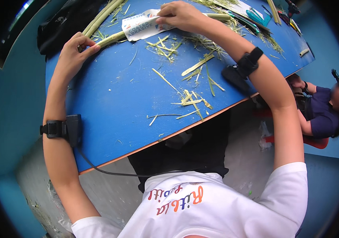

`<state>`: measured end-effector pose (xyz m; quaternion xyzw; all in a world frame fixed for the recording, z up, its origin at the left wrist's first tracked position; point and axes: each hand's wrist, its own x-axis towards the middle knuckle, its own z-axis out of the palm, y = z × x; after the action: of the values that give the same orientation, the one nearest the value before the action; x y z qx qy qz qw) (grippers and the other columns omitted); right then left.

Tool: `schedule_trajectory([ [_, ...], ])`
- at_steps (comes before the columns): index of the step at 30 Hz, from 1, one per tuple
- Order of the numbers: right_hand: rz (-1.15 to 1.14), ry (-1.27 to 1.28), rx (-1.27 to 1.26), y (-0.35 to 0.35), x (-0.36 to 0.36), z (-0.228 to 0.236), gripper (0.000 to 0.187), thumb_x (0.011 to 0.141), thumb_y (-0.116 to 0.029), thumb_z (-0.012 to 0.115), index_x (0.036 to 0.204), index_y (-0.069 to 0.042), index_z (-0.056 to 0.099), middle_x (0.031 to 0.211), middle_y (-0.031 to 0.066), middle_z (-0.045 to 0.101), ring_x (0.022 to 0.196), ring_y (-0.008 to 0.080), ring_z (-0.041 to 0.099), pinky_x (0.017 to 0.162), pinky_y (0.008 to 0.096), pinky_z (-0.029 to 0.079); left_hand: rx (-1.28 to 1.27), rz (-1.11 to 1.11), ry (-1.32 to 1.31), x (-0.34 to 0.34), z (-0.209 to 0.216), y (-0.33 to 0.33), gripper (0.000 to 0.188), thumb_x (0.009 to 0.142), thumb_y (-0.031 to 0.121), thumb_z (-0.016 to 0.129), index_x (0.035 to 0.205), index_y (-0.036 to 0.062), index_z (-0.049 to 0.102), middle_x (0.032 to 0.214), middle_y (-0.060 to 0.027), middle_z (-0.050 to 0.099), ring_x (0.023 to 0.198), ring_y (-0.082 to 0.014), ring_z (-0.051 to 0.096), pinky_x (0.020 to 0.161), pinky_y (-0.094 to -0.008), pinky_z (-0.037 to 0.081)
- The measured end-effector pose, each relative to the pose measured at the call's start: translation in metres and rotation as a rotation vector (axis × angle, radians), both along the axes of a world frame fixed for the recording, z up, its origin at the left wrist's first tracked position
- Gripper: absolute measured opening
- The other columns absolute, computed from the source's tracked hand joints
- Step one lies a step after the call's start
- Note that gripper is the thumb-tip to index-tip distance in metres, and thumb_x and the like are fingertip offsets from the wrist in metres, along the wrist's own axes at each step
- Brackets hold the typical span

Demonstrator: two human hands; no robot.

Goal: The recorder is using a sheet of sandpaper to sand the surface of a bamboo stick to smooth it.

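While our left hand (77, 53) pinches the stalk (112, 39) and our right hand (181, 16) grips the white sheet (137, 28) over it, far across the counter (110, 115), we have open room toward the near-left edge.

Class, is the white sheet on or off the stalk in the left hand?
On: the stalk disappears under the left edge of the white sheet, which the right hand grips. Whether it wraps underneath, I cannot tell.

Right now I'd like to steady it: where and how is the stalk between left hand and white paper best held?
Probably pinch the stalk across its bare stretch, from the near side, which shows uncovered: it is slim there, with the left hand and white paper at either end.
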<state>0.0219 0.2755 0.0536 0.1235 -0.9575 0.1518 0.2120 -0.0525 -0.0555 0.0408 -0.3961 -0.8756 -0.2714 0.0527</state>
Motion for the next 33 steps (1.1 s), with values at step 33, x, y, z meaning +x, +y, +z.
schedule_trajectory([
  [33,0.039,-0.165,-0.091,0.046,0.024,-0.037,0.026,0.083,-0.029,0.059,0.088,-0.004,0.066,0.077,0.0108,0.059,0.072,0.0217,0.056,0.065,0.0332,0.043,0.036,-0.021,0.009,-0.004,-0.004,0.002,0.022,0.077,0.018,0.069,0.081,-0.002,0.061,0.076,-0.0033,0.047,0.072,-0.0125,0.046,0.069,-0.025,0.038],
])
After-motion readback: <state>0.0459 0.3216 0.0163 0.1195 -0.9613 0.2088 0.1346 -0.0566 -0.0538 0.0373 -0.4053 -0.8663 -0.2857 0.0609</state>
